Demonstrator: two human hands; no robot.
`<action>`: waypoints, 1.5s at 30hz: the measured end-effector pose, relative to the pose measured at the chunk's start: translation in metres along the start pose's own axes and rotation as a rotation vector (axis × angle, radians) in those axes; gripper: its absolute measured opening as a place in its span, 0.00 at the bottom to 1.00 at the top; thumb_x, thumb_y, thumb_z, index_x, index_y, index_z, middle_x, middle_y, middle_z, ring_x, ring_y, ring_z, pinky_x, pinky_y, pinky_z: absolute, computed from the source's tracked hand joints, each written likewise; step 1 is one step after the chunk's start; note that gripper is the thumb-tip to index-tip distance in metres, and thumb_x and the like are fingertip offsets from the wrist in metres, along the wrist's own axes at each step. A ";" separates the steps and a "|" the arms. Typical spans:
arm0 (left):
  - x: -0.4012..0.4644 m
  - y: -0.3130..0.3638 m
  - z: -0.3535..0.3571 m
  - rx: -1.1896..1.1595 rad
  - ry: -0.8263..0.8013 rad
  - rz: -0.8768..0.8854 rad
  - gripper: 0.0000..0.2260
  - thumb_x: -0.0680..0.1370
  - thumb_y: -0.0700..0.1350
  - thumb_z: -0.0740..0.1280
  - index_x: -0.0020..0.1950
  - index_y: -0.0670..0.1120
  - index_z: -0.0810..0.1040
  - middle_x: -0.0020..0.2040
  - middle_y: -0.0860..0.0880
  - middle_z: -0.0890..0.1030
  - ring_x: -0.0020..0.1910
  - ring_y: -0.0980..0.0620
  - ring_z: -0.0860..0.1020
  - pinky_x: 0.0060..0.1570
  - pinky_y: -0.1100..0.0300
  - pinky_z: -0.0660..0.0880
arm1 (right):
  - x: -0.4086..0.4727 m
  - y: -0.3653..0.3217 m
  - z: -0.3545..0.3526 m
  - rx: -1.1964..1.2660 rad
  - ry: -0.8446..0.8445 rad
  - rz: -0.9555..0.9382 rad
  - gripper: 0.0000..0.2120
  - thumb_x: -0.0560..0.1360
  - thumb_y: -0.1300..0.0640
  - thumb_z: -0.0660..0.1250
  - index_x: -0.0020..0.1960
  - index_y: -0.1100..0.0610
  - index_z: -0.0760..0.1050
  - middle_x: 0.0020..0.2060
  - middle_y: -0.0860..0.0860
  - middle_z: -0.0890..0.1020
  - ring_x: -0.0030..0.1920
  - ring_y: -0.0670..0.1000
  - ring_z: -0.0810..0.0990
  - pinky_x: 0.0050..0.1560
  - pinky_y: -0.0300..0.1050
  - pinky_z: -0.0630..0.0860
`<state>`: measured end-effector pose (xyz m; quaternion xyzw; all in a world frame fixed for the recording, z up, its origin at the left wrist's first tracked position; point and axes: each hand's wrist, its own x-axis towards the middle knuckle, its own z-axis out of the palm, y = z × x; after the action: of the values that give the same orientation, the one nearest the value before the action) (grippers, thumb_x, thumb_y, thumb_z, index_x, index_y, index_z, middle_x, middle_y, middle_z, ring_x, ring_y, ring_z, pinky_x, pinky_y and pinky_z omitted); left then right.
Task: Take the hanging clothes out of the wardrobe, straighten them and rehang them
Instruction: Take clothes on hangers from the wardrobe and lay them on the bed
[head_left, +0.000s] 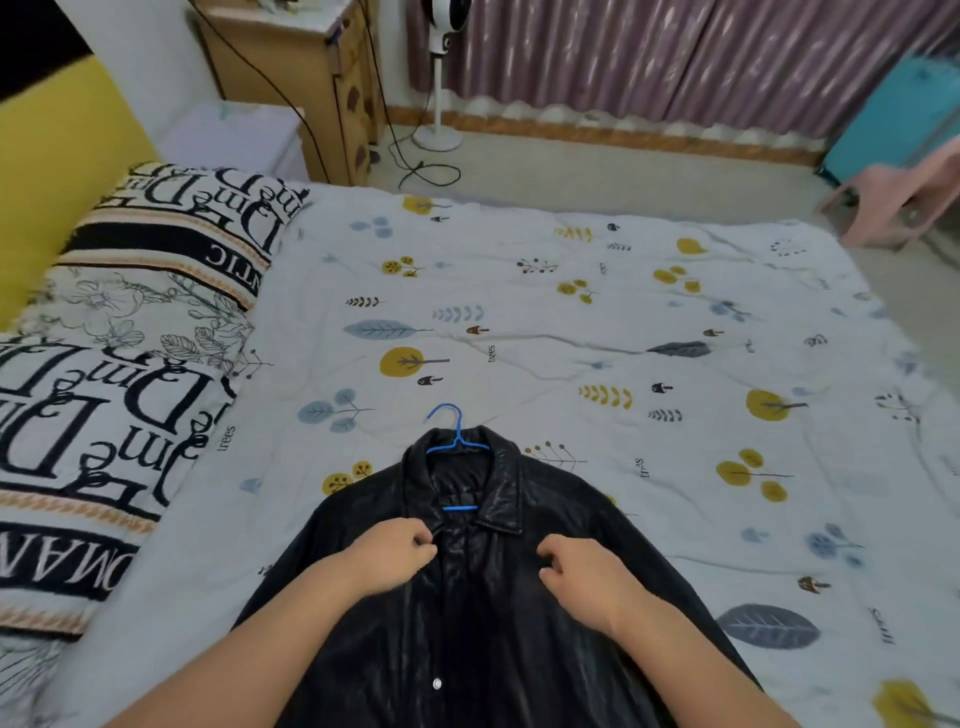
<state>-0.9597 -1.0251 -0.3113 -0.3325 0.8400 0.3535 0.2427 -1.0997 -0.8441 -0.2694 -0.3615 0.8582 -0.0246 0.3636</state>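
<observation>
left hand curled, right hand curled

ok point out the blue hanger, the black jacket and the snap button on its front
blue hanger (451, 422): head view, on its hook above the collar
black jacket (571, 506): head view, on the shoulder panel beside the collar
snap button (437, 683): head view, on the silver stud on the front placket

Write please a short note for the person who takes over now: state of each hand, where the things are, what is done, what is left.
Left hand: pinches the front edge of the black leather jacket, below the collar.
Right hand: fingers curled on the opposite front edge.
Jacket lies front up on the bed, blue hanger inside the neck, hook toward the far side.
Done: jacket is out of the wardrobe and laid flat.
Left: straighten the front, rehang it.
</observation>
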 end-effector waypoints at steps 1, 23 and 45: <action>-0.016 0.005 -0.004 0.004 0.004 0.013 0.14 0.80 0.49 0.58 0.63 0.47 0.74 0.59 0.49 0.78 0.58 0.52 0.75 0.58 0.59 0.70 | -0.014 -0.001 -0.006 -0.019 -0.006 -0.014 0.17 0.79 0.53 0.57 0.68 0.53 0.68 0.60 0.51 0.77 0.58 0.52 0.76 0.55 0.43 0.72; -0.361 0.004 0.092 -0.122 0.301 -0.423 0.19 0.80 0.52 0.58 0.70 0.47 0.66 0.66 0.48 0.72 0.63 0.50 0.71 0.59 0.62 0.67 | -0.198 -0.041 -0.002 -0.616 -0.176 -0.547 0.17 0.78 0.53 0.58 0.66 0.56 0.70 0.62 0.54 0.75 0.60 0.55 0.74 0.56 0.45 0.71; -0.743 -0.048 0.367 -0.531 0.527 -0.950 0.20 0.80 0.52 0.58 0.71 0.47 0.65 0.70 0.47 0.69 0.67 0.49 0.69 0.63 0.60 0.65 | -0.482 -0.189 0.247 -1.032 -0.335 -1.198 0.13 0.78 0.57 0.58 0.59 0.60 0.73 0.61 0.57 0.76 0.61 0.57 0.74 0.50 0.44 0.68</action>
<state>-0.3706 -0.4858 -0.0867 -0.7968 0.5145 0.3098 0.0666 -0.5987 -0.6214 -0.1008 -0.8811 0.3561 0.2387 0.1997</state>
